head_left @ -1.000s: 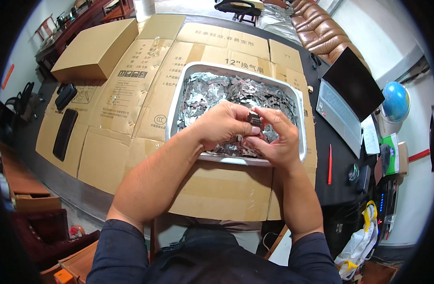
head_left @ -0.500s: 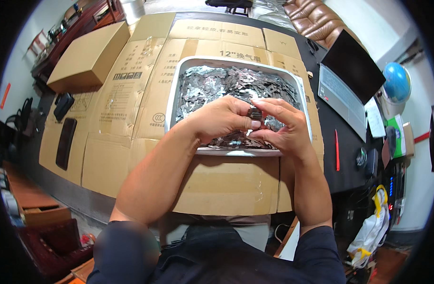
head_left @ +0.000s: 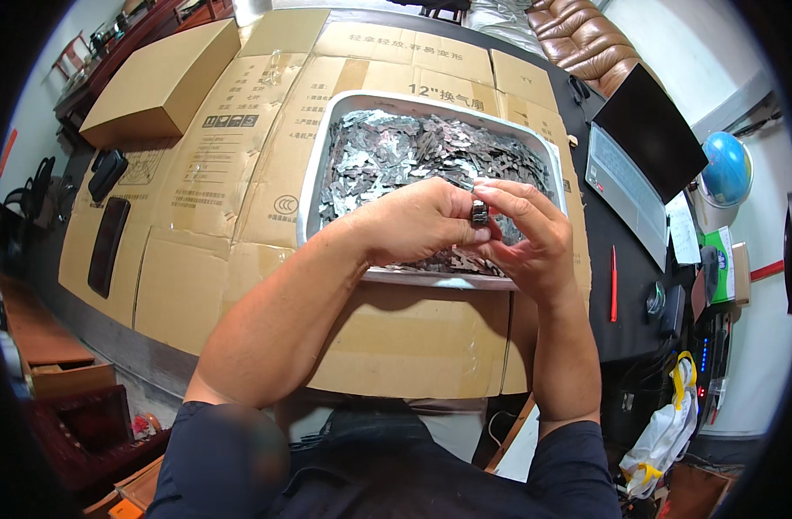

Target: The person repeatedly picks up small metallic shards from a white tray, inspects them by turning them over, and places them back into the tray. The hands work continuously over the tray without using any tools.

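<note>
Over the front part of a white tray [head_left: 448,281], my two hands meet. A small stack of thin dark metal pieces [head_left: 480,213] is pinched between them, with its edges facing me. My left hand [head_left: 420,221] has thumb and fingers closed on the stack's left side. My right hand [head_left: 534,235] curls round from the other side, its thumb and fingertips at the stack. Below them, the tray holds a deep, jumbled heap of small flat silvery metal pieces [head_left: 405,151]. My wrists and hands cover the heap's front part.
Flattened cardboard [head_left: 396,346] lies under the tray. At the left are a closed cardboard box [head_left: 158,82], a black case [head_left: 108,176] and a dark phone [head_left: 109,246]. To the right stand an open laptop [head_left: 629,177], a red pen [head_left: 614,285] and a globe [head_left: 726,164].
My hands and the stack have shifted slightly right in view, and the stack now stands more upright between my fingers. The whole scene has tilted a little with my head.
</note>
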Demonstrator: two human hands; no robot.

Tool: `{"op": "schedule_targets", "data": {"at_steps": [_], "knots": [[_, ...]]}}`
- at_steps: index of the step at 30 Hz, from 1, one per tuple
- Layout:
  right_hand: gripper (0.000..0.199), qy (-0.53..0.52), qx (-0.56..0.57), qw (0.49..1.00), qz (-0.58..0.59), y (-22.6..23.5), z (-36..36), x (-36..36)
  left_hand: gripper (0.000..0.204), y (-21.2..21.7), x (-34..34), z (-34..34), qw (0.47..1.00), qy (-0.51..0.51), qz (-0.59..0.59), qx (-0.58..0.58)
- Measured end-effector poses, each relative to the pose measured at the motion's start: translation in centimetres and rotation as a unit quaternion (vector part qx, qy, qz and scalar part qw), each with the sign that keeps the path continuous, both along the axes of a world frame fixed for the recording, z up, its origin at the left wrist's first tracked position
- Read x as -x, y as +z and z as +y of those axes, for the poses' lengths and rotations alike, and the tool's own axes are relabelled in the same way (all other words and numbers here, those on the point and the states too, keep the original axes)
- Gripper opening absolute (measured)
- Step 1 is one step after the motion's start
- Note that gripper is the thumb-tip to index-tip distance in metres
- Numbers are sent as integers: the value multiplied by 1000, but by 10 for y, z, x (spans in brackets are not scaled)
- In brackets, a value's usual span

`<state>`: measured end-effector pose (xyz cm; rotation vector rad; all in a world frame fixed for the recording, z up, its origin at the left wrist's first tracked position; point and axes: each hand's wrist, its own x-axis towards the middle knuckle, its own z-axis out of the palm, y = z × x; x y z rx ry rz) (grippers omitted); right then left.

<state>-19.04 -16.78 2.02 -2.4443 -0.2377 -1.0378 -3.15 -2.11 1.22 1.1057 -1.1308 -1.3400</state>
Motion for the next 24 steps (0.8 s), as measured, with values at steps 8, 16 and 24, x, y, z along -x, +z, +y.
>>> {"op": "schedule_targets", "data": {"at_steps": [8, 16, 24], "knots": [[51, -5, 26, 1000, 6, -1, 3, -2, 21, -3, -1, 0, 999, -2, -37, -28], [51, -26, -1, 1000, -11, 3, -2, 1, 22, 4, 5, 2, 985, 88, 148, 8], [53, -11, -29, 999, -16, 0, 1, -2, 26, 6, 5, 2, 985, 121, 120, 24]]}}
